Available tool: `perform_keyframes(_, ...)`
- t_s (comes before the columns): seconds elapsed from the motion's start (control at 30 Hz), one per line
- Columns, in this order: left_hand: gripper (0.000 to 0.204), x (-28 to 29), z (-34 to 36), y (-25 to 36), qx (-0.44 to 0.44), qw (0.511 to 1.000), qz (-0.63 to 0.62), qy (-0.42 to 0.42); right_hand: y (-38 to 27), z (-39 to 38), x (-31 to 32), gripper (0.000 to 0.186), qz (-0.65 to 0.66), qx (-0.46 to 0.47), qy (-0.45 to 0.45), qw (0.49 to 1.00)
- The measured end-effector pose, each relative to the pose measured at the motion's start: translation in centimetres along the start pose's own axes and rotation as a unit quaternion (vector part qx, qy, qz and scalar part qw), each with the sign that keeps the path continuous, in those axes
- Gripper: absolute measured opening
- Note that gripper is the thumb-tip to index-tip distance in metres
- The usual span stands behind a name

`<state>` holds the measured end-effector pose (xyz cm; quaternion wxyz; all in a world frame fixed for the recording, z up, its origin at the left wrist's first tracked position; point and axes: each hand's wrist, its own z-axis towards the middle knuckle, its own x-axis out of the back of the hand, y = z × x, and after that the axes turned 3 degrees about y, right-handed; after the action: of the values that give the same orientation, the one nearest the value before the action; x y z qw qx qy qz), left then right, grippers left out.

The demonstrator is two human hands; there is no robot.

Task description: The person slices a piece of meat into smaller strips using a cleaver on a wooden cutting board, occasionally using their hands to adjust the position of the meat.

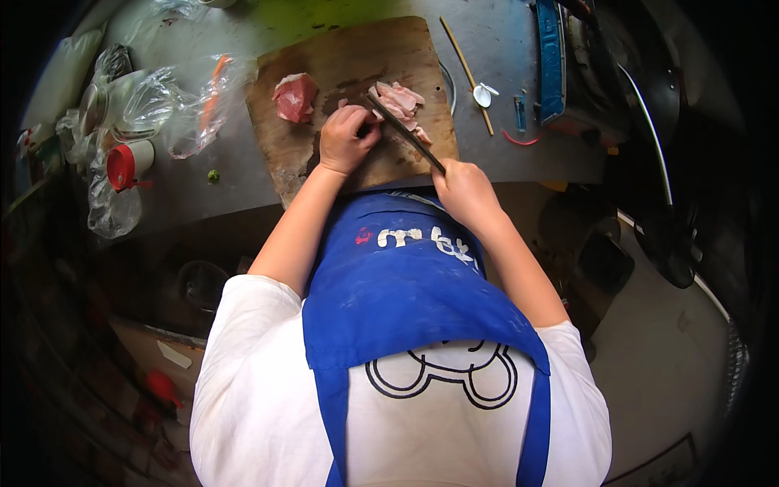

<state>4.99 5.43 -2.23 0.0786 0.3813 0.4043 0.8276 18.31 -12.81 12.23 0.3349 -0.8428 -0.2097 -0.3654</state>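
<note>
A wooden cutting board [324,69] lies in front of me. My right hand [468,195] is closed round the handle of a knife [406,134], whose blade slants away to the left over the board. Beside the blade, my left hand [349,140] is closed with curled fingers on a piece of meat [342,103], mostly hidden under them. Pale pink meat slices [402,99] are heaped just past the blade, and a few smaller bits lie to the right of it. A larger chunk of raw meat [295,97] sits apart on the board's left side.
Clear plastic bags [154,101] and a red-lidded jar [130,165] stand at the left. To the board's right lie a wooden stick [464,57], a white spoon [482,96] and a blue lighter [519,112]. A blue stove [552,61] stands farther right.
</note>
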Motion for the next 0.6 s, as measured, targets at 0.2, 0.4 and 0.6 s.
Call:
perform_keyframes(0.2, 0.014, 0.1, 0.0, 0.5, 0.013, 1.000, 0.007, -0.001, -0.2, -0.3, 0.7, 0.028, -0.041, -0.013, -0.028, 0.999)
perform_keyframes(0.4, 0.015, -0.2, 0.0, 0.1, 0.006, 1.000, 0.015, -0.009, -2.0, 5.9, -3.4, 0.027, 0.001, 0.027, 0.029, 0.999)
perform_keyframes(0.6, 0.015, -0.3, 0.0, 0.1, -0.009, 0.999, 0.037, 0.030, -1.7, 5.1, -3.4, 0.031, -0.008, 0.018, 0.025, 0.999)
